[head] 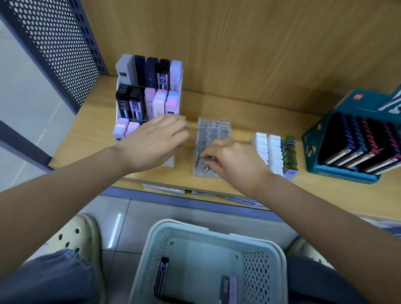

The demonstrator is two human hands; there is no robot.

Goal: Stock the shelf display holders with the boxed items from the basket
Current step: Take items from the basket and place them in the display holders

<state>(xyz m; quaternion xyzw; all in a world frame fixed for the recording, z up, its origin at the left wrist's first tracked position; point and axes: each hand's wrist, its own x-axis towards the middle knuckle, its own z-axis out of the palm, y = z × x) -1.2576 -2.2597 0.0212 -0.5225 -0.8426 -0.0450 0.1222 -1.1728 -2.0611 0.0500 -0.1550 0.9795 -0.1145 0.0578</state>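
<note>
The clear display holder (213, 132) lies on the shelf (239, 116). Left of it, the left hand (152, 143) hovers over the white tiered holder (169, 162), grip released, fingers straight. The right hand (232, 159) is on the clear holder with fingers curled; blur hides whether its grip pinches anything. Below the clear holder, the basket (175, 224) holds two boxed items (161, 278).

Pencil-lead grades are showing on boxes standing in the white display holder (118, 113).
The left black box (123, 105) is reading "0.5 2B", the neighbouring black box (135, 105) "0.5 HB", and the dark box (162, 77) behind them "HB"; the red logo (357, 98) on the teal carton (347, 110) is appearing too blurred to read.
</note>
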